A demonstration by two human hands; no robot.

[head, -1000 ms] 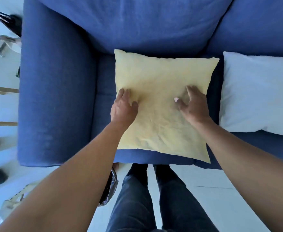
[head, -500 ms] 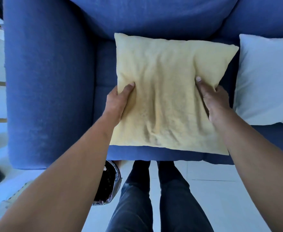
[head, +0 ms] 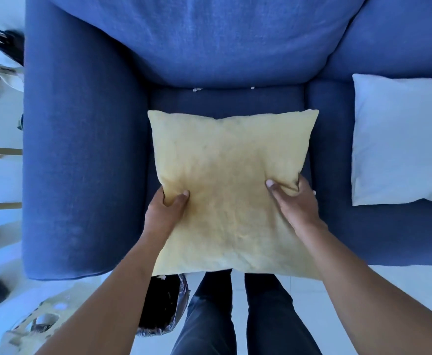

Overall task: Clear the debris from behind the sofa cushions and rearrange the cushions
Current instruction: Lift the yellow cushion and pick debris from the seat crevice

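A square yellow cushion hangs over the front of the blue sofa's seat, pulled away from the backrest. My left hand grips its left edge, thumb on top. My right hand pinches the right edge, bunching the fabric. Small pale bits of debris lie in the crease where the seat meets the back cushion, with another speck to the right. A white pillow lies flat on the seat to the right.
The sofa's wide left armrest borders the seat. A dark bag with a shiny liner stands on the floor by my legs. Bags and a wooden frame sit on the floor to the left.
Both hands slid from the cushion's top to its side edges and gripped it. The cushion has come forward off the backrest, uncovering the crease and the debris.
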